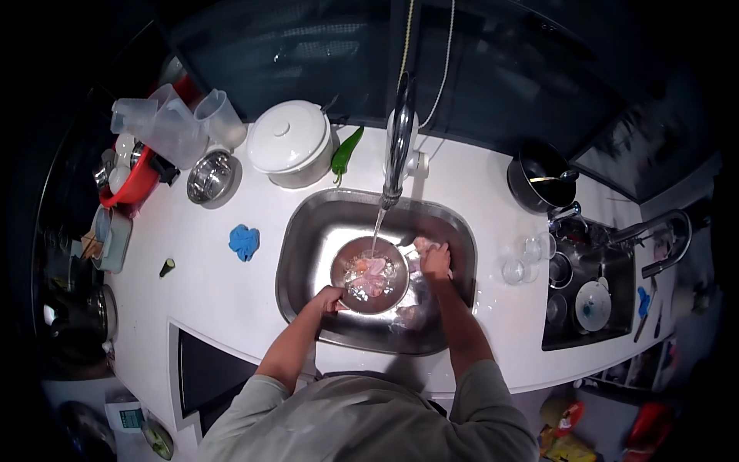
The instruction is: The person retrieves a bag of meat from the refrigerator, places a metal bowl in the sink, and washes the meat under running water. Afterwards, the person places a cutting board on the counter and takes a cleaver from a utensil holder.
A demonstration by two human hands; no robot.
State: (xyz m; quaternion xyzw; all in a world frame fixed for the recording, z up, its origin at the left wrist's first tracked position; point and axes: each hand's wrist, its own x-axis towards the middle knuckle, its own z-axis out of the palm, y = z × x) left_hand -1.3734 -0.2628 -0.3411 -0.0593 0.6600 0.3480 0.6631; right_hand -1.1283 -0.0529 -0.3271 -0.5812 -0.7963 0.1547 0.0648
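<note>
Water runs from the tap into a round metal bowl inside the steel sink. Pieces of pale pink raw meat lie in the water in the bowl. My left hand grips the bowl's lower left rim. On the right side of the sink, my right hand is closed on a piece of raw meat. Another piece of meat seems to lie on the sink floor below the bowl.
Behind the sink stand a lidded white pot and a green chili. To the left are a blue cloth, a metal bowl and plastic jugs. Glasses, a black pot and a second sink are right.
</note>
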